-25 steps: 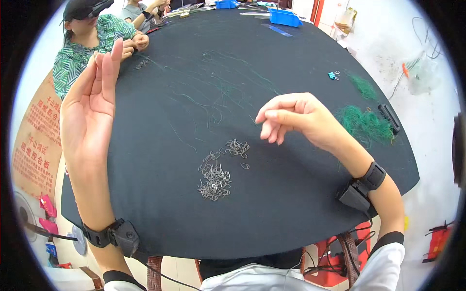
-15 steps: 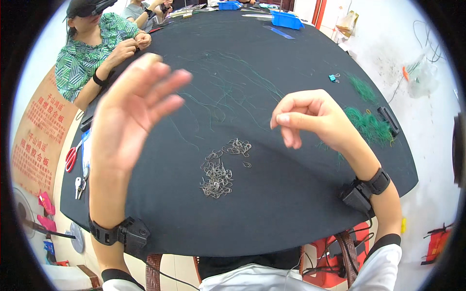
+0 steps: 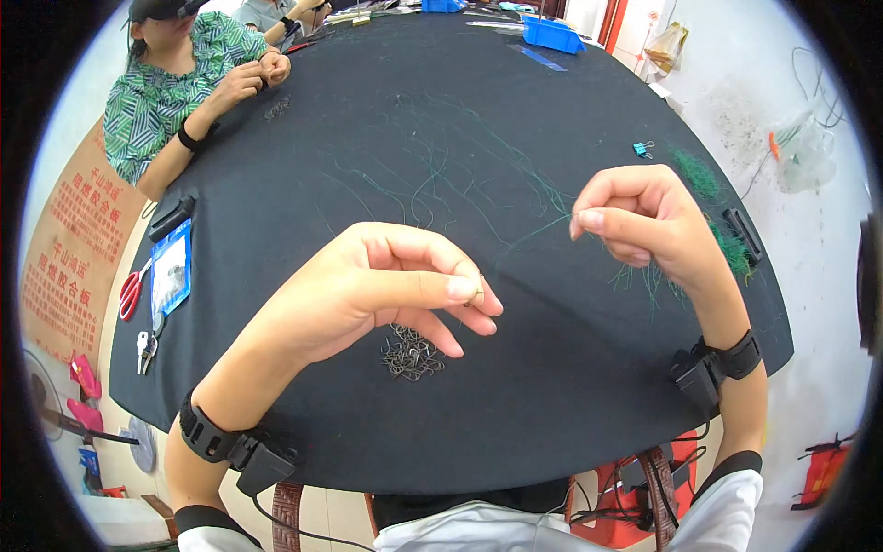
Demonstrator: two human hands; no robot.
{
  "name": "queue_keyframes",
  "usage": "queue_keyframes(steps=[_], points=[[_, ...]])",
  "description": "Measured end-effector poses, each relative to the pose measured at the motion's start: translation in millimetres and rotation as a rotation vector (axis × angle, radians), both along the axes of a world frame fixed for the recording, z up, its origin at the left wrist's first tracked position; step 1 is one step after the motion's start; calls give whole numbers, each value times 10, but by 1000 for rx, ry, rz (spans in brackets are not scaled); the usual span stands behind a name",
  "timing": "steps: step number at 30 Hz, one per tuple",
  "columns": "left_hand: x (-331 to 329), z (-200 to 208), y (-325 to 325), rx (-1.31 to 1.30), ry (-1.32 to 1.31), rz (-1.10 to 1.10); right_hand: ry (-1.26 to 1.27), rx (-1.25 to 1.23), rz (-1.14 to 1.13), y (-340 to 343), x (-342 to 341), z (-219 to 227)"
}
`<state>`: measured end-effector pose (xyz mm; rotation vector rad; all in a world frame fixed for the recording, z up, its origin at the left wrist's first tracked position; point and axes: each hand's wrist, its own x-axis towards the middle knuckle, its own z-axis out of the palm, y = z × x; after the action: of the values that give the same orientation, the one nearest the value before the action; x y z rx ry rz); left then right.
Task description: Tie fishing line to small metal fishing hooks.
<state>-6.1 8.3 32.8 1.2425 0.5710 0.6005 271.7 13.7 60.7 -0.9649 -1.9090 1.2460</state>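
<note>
My left hand hovers over the pile of small metal fish hooks. Its thumb and forefinger pinch a fish hook, of which only a small part shows at the fingertips. My right hand is closed in a pinch further right, above the table. Thin green fishing line runs from its fingertips leftward over the cloth, where loose strands fan out. The left hand covers part of the hook pile.
Green line bundles lie at the right edge beside a teal binder clip. Red-handled scissors, keys and a blue-edged packet are at left. A blue bin stands far back. A co-worker sits far left.
My left hand has come down and right from its raised, spread position, and its fingers have closed on a hook. My right hand has shifted slightly right, still pinched.
</note>
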Motion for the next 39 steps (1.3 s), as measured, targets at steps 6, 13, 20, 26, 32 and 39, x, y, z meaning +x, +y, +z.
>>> queue_keyframes(steps=[6, 13, 20, 26, 32, 39], points=[[-26, -116, 11, 34, 102, 75, -586, -131, 103, 116, 400, 34], [-58, -253, 46, -49, 61, 212, -855, 662, -307, -46, 304, 90], [-22, -319, -41, 102, 57, 383, -485, 666, 130, -198, -558, -405], [-36, -307, -70, 129, 58, 407, -635, 646, 201, -215, -580, -462], [7, -300, -133, 201, 130, 393, -451, 417, 150, -155, -481, -536], [7, -296, -136, 171, 118, 398, -426, 377, 141, -183, -502, -520]])
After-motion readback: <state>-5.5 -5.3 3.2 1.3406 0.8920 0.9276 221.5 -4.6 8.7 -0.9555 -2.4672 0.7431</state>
